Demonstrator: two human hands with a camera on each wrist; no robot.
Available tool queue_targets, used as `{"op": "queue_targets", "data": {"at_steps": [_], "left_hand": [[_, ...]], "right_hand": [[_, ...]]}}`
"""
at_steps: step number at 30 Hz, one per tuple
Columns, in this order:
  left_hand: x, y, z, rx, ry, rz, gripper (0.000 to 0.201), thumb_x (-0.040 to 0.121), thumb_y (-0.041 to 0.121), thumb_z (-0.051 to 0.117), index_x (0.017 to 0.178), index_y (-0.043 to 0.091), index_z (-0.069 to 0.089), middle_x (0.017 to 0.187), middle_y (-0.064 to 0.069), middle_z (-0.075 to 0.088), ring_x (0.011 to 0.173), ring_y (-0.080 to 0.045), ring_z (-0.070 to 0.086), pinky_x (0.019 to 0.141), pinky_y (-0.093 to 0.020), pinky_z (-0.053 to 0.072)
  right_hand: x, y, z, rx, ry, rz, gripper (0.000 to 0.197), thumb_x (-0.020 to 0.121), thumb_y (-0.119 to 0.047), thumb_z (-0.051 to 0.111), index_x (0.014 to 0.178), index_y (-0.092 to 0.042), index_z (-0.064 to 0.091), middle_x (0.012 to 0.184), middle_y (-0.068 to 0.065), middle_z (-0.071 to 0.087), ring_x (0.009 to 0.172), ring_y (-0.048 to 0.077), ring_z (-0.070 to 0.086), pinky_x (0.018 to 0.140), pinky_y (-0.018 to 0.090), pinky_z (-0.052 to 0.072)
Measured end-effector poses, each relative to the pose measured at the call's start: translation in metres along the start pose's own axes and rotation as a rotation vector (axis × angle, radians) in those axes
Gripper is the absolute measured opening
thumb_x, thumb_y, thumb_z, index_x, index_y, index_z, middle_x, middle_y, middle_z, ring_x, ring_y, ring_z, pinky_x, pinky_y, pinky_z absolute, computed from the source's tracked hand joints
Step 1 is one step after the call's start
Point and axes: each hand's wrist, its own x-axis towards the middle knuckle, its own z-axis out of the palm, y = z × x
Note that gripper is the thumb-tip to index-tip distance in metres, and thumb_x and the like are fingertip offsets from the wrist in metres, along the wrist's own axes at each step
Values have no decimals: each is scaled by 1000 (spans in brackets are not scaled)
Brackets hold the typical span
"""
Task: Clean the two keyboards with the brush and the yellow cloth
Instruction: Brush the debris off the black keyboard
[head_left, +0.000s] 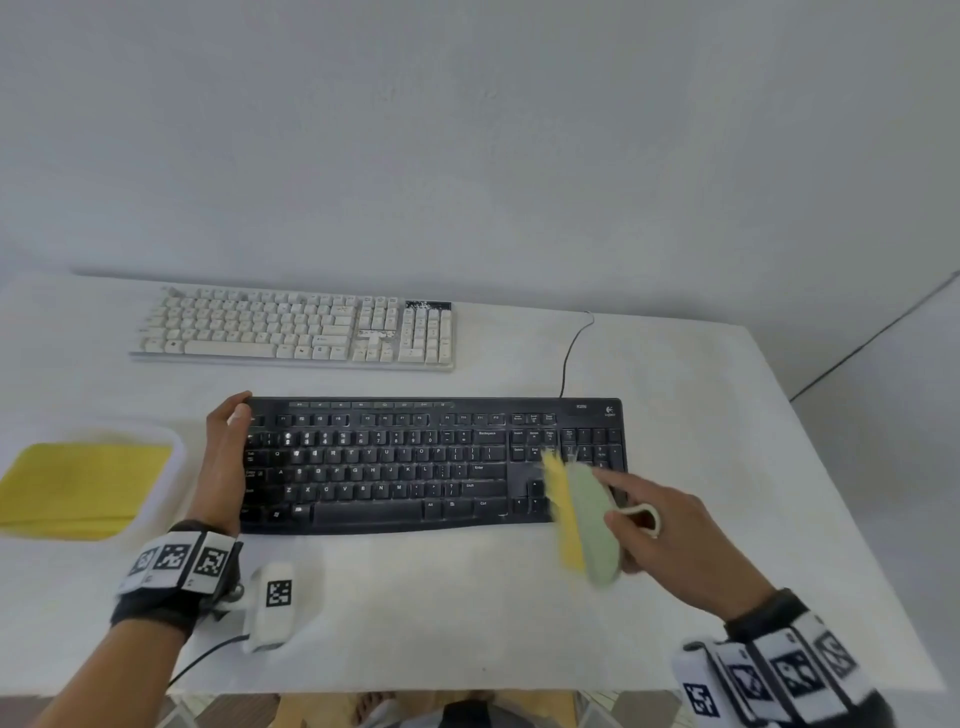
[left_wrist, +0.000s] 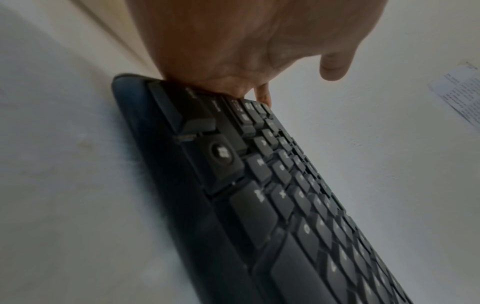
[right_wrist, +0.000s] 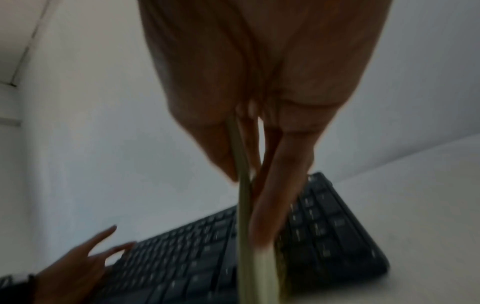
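Note:
The black keyboard (head_left: 431, 462) lies across the middle of the white table. My left hand (head_left: 226, 452) rests on its left end with fingers fairly straight; the left wrist view shows the palm (left_wrist: 246, 41) pressing on the end keys (left_wrist: 272, 205). My right hand (head_left: 670, 525) grips a pale green brush (head_left: 589, 519) with yellow bristles, held over the arrow keys and number pad. In the right wrist view the brush (right_wrist: 246, 226) runs down from the fingers (right_wrist: 280, 185) to the keyboard (right_wrist: 182, 257). The white keyboard (head_left: 291, 327) lies behind. The yellow cloth (head_left: 78, 488) lies folded at the left.
The cloth sits in a shallow white tray (head_left: 176, 452) at the left table edge. A black cable (head_left: 571, 353) runs back from the black keyboard. A white wrist-camera unit (head_left: 272, 603) hangs by my left wrist. The table's right edge slants close to my right forearm.

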Motion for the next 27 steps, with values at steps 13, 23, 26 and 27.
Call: {"op": "queue_targets", "data": {"at_steps": [13, 23, 26, 27], "left_hand": [[-5, 4, 4, -17, 3, 4, 68, 74, 79, 48, 131, 42, 48, 146, -5, 53, 137, -26, 50, 118, -58, 36], [-6, 6, 4, -17, 5, -10, 61, 73, 80, 48, 125, 48, 51, 148, -5, 53, 139, -26, 49, 119, -57, 35], [-6, 4, 3, -4, 9, 13, 66, 75, 79, 47, 131, 44, 50, 150, -6, 52, 141, -25, 47, 120, -56, 33], [-7, 5, 3, -2, 1, 25, 68, 76, 79, 47, 133, 41, 49, 150, -6, 52, 141, -25, 47, 121, -55, 33]], "right_hand": [[0, 0, 9, -111, 32, -22, 43, 95, -20, 55, 137, -31, 52, 92, -16, 63, 69, 26, 64, 64, 43, 58], [-2, -23, 65, -115, 152, -191, 47, 96, -12, 55, 142, -14, 45, 112, -15, 62, 91, -14, 56, 73, -1, 39], [-10, -25, 54, -141, 23, -147, 45, 97, -19, 53, 142, -18, 47, 86, -22, 57, 72, -2, 57, 60, 8, 41], [-9, -29, 51, -123, 75, -176, 45, 97, -19, 54, 142, -18, 48, 88, -23, 59, 73, 2, 58, 62, 8, 42]]}}
